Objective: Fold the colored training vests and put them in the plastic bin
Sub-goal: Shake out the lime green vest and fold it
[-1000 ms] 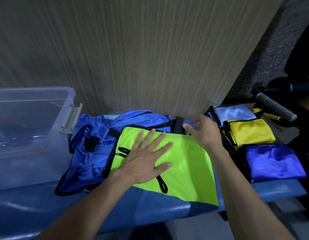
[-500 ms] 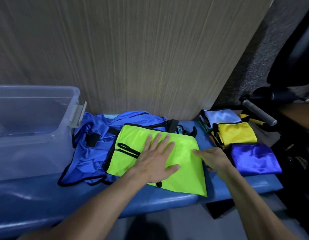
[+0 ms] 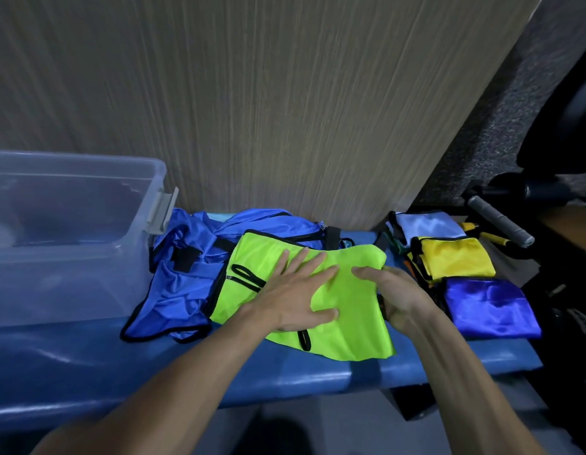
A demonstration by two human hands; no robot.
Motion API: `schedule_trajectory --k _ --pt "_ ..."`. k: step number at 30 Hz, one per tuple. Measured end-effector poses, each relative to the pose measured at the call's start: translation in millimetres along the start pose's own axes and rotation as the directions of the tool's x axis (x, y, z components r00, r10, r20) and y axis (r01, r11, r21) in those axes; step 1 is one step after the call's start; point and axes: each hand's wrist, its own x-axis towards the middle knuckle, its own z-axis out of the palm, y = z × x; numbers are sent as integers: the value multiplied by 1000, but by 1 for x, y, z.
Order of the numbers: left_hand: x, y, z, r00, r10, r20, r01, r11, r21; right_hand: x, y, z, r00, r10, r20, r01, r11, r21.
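At nine o'clock a clear bin [image 3: 72, 224] stood on the blue table [image 3: 285, 372], its latch side touching a crumpled blue vest [image 3: 173, 284] just to its right. The green vest [image 3: 347, 323] lay at the centre, overlapping the blue one's right edge, with black trim along its left side and a black loop by the near edge. The left hand [image 3: 296, 298] lay flat on the green cloth, fingers straight and spread toward twelve o'clock, its grip released and only pressing. The right hand [image 3: 395, 297] sat at the vest's right edge, at three o'clock of the left; its fingers reached over a raised fold of green fabric, and the blur hid whether that grip pinched the cloth. Further right, three folded vests lay in a row from one to four o'clock: white [image 3: 426, 224], yellow [image 3: 455, 257], and dark blue [image 3: 488, 305]. None lay in the bin.
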Motion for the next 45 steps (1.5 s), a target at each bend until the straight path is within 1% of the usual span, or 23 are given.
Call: schedule_trajectory --k 2,4,6,10,12,14,17,19,21,23,25,26,27,29,33,35,38,39,41,42,43,44,45 --pt "0 -4 -12 990 -57 -132 21 965 -260 0 -5 17 998 -64 -24 64 998 -5" --pt "-2 -8 -31 953 -199 -229 40 832 -554 -1 -10 39 993 -118 -28 118 993 -28" --pt "-6 -15 -50 930 -295 -221 40 677 -735 -2 -15 67 983 -184 -15 182 981 -64" --pt "-16 -40 -75 907 -409 -97 107 449 -887 10 -13 132 956 -292 -11 286 944 -162" --pt "-21 -55 -76 882 -471 -6 212 408 -888 12 -5 156 950 -311 32 309 921 -236" --pt "-25 -66 -70 861 -505 54 289 399 -870 11 3 168 948 -302 105 319 901 -292" --pt "-29 -78 -59 850 -522 72 336 431 -838 5 8 168 923 -330 200 384 836 -392" --pt "-29 -83 -56 845 -533 52 333 447 -830 -2 11 160 874 -426 234 485 726 -487" --pt "-28 -84 -56 844 -537 10 305 464 -832 -13 15 149 813 -485 323 571 552 -608" --pt "-27 -86 -55 847 -530 -40 284 515 -808 -26 26 139 765 -468 442 603 282 -746" --pt "-29 -87 -52 851 -521 -65 285 562 -777 -36 41 132 713 -490 501 586 24 -810" --pt "-29 -88 -49 852 -518 -77 287 584 -759 -39 49 128 677 -522 519 576 -62 -815" --pt "-30 -88 -48 853 -514 -96 285 610 -739 -41 57 125 649 -551 525 564 -114 -818" --pt "-34 -84 -51 858 -501 -113 291 656 -697 -39 76 118 609 -605 513 540 -158 -827" --pt "-52 -78 -62 896 -441 -45 350 766 -538 -33 99 116 570 -663 486 506 -182 -843" --pt "-62 -78 -60 893 -437 -102 330 794 -511 -30 103 118 569 -668 479 500 -181 -847" --pt "-73 -84 -48 877 -402 -262 264 860 -435 -28 105 120 580 -666 469 484 -181 -856" --pt "-76 -85 -44 885 -362 -292 246 897 -367 -28 106 120 581 -665 469 486 -178 -856" --pt "-82 -81 -42 898 -234 -374 193 971 -144 -27 107 119 582 -663 471 507 -157 -848" --pt "-86 -78 -43 896 -148 -418 138 989 -53 -26 107 118 591 -656 470 517 -139 -844" --pt "-90 -73 -45 900 -58 -432 61 998 -8 -27 107 118 604 -646 467 526 -118 -842" --pt "-96 -69 -46 918 16 -397 -18 1000 -3 -28 107 117 617 -633 467 535 -98 -839" --pt "-101 -67 -46 946 69 -317 -75 997 -9 -29 107 117 626 -623 469 547 -78 -833"
